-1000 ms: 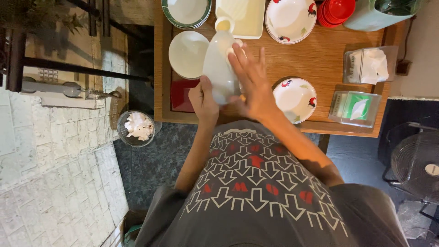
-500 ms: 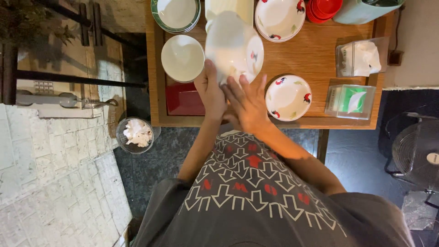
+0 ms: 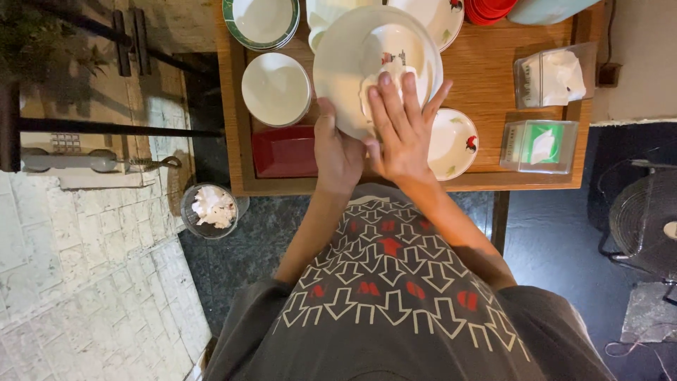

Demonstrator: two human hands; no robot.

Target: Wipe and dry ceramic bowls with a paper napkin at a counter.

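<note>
My left hand (image 3: pixel 337 152) grips the lower rim of a large white plate (image 3: pixel 367 53) with a red rooster motif, tilted up over the wooden table (image 3: pixel 486 81). My right hand (image 3: pixel 400 123) lies flat on the plate's face, pressing a white tissue (image 3: pixel 372 88) against it under the fingers. The plate hides part of the dishes behind it.
On the table: a stack of white bowls (image 3: pixel 275 88), a green-rimmed plate stack (image 3: pixel 262 20), a small rooster dish (image 3: pixel 455 141), a red tray (image 3: pixel 285 152), two clear tissue boxes (image 3: pixel 541 144), red cups (image 3: pixel 486 8). On the floor, a bin of used tissues (image 3: pixel 209 209) and a fan (image 3: pixel 645 226).
The plate has turned from edge-on to facing me and come closer. My right hand has slid onto its face with the tissue.
</note>
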